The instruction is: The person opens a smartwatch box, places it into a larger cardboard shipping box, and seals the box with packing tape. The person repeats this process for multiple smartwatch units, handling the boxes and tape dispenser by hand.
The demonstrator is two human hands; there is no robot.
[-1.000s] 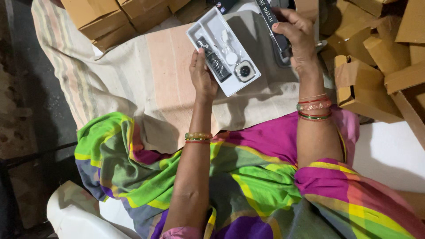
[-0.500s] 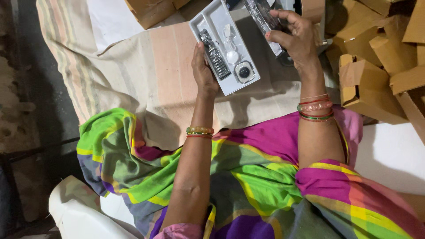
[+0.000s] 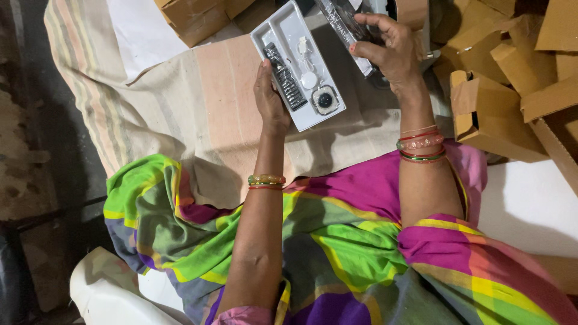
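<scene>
My left hand point(image 3: 270, 96) grips the long edge of a white plastic tray point(image 3: 283, 36). In the tray lie a dark strap, a round watch face near the bottom corner and small white parts. My right hand point(image 3: 391, 51) is closed on a long dark box lid point(image 3: 342, 24) with pale lettering, held just right of the tray and above it. Both wrists wear bangles. A bright green, pink and purple cloth covers my lap below.
Brown cardboard boxes point(image 3: 490, 114) are piled at the right, more point(image 3: 195, 18) at the top left. A striped beige cloth point(image 3: 198, 114) covers the floor under my hands. A white sheet point(image 3: 141, 36) lies at the upper left. A white surface point(image 3: 533, 204) is at the right.
The tray and dark lid sit higher in the frame than before. My view has shifted slightly; both hands keep the same hold.
</scene>
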